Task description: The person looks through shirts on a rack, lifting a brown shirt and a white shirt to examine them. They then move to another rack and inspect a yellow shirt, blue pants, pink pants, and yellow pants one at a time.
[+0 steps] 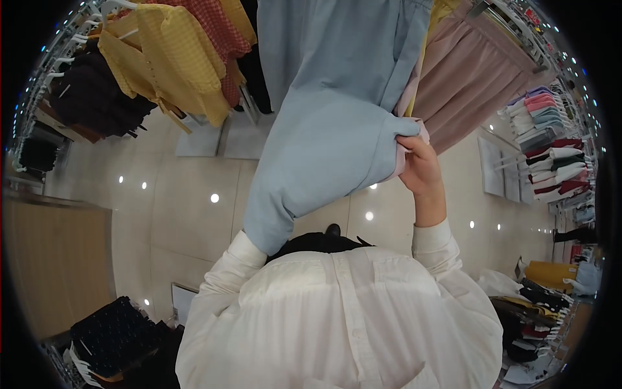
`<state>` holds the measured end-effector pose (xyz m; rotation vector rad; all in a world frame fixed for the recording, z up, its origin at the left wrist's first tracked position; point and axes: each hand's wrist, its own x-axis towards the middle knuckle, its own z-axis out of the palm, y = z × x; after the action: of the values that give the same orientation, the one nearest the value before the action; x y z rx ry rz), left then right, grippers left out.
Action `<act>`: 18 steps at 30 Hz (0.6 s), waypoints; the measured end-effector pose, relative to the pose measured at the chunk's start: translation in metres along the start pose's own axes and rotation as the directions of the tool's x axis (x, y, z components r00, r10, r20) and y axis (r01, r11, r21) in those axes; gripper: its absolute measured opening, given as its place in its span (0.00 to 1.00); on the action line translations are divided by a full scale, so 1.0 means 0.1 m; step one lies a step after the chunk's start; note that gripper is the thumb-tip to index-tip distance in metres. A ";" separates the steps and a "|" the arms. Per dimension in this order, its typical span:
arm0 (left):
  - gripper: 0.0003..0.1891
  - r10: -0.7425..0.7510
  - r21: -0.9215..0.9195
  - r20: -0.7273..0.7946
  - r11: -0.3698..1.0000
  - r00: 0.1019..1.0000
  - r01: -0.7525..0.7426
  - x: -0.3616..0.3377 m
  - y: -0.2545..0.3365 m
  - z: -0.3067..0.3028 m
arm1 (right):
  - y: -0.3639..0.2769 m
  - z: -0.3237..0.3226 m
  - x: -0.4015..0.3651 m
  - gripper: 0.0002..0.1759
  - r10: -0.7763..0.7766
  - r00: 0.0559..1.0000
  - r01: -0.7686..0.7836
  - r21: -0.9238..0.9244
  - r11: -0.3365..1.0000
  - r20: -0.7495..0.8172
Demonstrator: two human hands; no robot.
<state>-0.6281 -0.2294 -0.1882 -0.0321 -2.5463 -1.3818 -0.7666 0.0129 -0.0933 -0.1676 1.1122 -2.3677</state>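
Light blue trousers (330, 129) hang in front of me from the top of the view, one part pulled toward my body. My left arm in its white sleeve (234, 262) reaches under the blue cloth, which hides the left hand and its fingers. My right hand (421, 167) pinches the edge of the blue cloth on the right, thumb and fingers closed. Pale pink cloth (397, 162) shows along that same edge. Just behind the right hand hangs a gathered pink garment (457, 78) on a clip hanger.
Yellow checked tops (172, 65) and dark garments (97, 94) hang at the left. A wooden counter (58, 259) stands at lower left, near dark folded clothes (116, 330). More clothes racks (551, 155) line the right side. Pale floor tiles (194, 220) lie below.
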 end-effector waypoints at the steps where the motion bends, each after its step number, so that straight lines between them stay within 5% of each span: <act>1: 0.34 -0.037 -0.249 0.028 0.968 0.999 0.042 0.03 -0.02 -0.04 | 0.02 0.03 -0.02 0.15 -0.048 0.999 0.049 -0.032 0.998 0.005; 3: 0.34 -0.091 -0.680 0.109 0.719 0.990 0.141 0.01 -0.05 -0.11 | -0.03 0.01 0.00 0.15 -0.055 0.998 0.054 -0.030 0.998 -0.019; 5: 0.33 -0.099 -0.929 0.203 0.293 0.974 0.224 -0.02 -0.11 -0.19 | -0.08 0.07 0.01 0.14 -0.067 0.993 0.066 -0.012 0.998 -0.094; 8: 0.33 -0.027 -0.853 0.339 -0.430 0.940 0.295 -0.09 -0.20 -0.32 | -0.06 -0.10 0.00 0.17 -0.038 0.999 0.033 0.101 0.994 0.039; 9: 0.33 -0.021 -0.850 0.344 -0.432 0.939 0.301 -0.16 -0.26 -0.33 | -0.04 -0.06 -0.04 0.17 -0.042 0.999 0.039 0.099 0.994 0.033; 11: 0.36 -0.157 -0.963 0.262 -0.109 0.952 0.247 -0.37 -0.41 -0.31 | 0.01 0.03 -0.14 0.31 0.001 0.974 -0.076 0.328 0.942 0.225; 12: 0.36 -0.158 -0.962 0.266 -0.111 0.951 0.251 -0.35 -0.27 -0.38 | 0.08 0.00 -0.17 0.31 0.001 0.975 -0.075 0.329 0.941 0.220; 14: 0.30 -0.297 -0.881 0.370 0.188 0.880 0.434 -0.22 0.25 -0.60 | 0.32 -0.20 -0.21 0.43 -0.053 0.950 0.015 0.125 0.992 0.308; 18: 0.28 -0.311 -0.873 0.480 -0.080 0.820 0.481 0.03 0.52 -0.73 | 0.83 -0.48 -0.35 0.41 0.094 0.995 -0.094 -0.008 0.996 0.015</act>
<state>-0.6088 -0.2609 -0.1065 0.4641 -0.9557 -3.2085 -0.7187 0.0193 -0.1834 -0.1330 1.0978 -2.2753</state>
